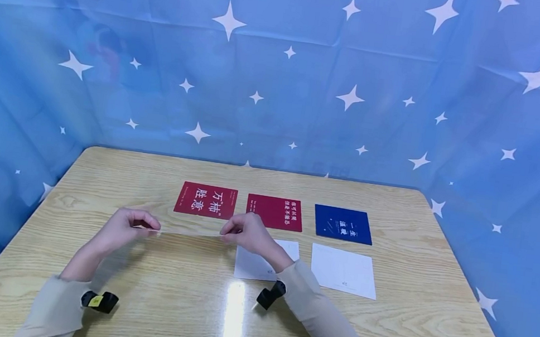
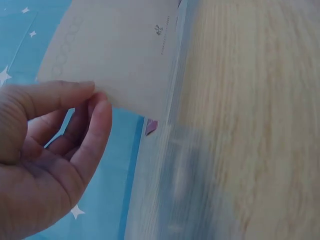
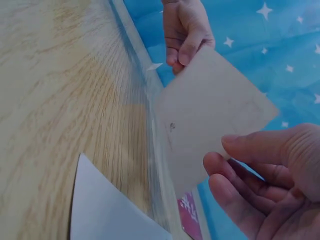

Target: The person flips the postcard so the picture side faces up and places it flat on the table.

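Observation:
Both hands hold one postcard (image 1: 190, 233) between them above the table; the head view catches it almost edge-on. Its pale side, with faint circles and a small print, faces the wrist cameras (image 2: 115, 50). My left hand (image 1: 133, 226) pinches one short end between thumb and fingers. The opposite end is pinched by my right hand (image 1: 251, 232), whose forearm passes over a white card (image 1: 251, 259) lying face down. In the right wrist view the whole card (image 3: 210, 110) spans from one hand to the other.
Along the back lie a red card (image 1: 205, 200), a second red card (image 1: 274, 213) and a blue card (image 1: 343, 224), all with white lettering. Another white card (image 1: 344, 270) lies in front of the blue one. A starry blue curtain (image 1: 282, 69) stands behind the wooden table (image 1: 172, 303).

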`<action>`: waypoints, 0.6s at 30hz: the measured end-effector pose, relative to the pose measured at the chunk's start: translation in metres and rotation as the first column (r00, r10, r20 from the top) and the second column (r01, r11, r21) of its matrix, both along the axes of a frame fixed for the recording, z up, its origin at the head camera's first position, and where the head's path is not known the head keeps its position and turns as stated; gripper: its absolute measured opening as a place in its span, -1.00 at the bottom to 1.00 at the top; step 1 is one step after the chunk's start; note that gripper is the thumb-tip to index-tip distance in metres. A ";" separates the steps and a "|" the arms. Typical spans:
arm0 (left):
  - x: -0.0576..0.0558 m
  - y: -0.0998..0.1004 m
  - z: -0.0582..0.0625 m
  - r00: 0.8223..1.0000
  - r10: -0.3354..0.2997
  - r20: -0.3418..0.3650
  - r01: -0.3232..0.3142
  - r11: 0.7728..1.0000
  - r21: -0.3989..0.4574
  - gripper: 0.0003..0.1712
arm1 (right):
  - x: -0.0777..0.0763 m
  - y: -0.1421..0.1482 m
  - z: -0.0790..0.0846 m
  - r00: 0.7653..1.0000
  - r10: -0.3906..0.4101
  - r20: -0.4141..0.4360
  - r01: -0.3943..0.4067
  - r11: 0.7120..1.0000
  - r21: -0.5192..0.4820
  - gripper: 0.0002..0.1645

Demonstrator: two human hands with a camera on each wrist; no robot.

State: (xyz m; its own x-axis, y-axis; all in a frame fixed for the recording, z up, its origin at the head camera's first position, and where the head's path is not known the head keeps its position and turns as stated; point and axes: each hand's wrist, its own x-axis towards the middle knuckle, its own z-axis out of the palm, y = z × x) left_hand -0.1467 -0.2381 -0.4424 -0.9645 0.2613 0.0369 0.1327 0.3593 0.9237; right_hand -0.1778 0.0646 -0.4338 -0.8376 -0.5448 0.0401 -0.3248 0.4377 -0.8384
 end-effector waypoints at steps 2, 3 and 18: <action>0.001 -0.002 -0.001 1.000 -0.018 0.016 0.018 1.000 0.009 -0.88 | 0.001 0.001 0.000 1.000 0.006 -0.019 -0.006 1.000 0.013 -0.95; 0.002 -0.003 -0.001 0.999 -0.026 0.022 0.026 1.000 0.013 -0.87 | 0.001 0.002 -0.001 1.000 0.013 -0.026 -0.012 1.000 0.016 -0.94; 0.009 -0.005 -0.013 0.997 -0.048 0.053 0.045 0.998 0.049 -0.63 | 0.006 0.004 -0.013 0.995 0.087 -0.047 -0.091 0.991 -0.099 -0.82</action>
State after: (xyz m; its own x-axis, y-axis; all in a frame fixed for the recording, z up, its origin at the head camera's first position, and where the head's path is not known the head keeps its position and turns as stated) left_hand -0.1379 -0.2427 -0.4559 -0.9524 0.3049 -0.0016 0.0975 0.3094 0.9459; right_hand -0.1713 0.0690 -0.4468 -0.7825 -0.6082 0.1330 -0.3950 0.3199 -0.8612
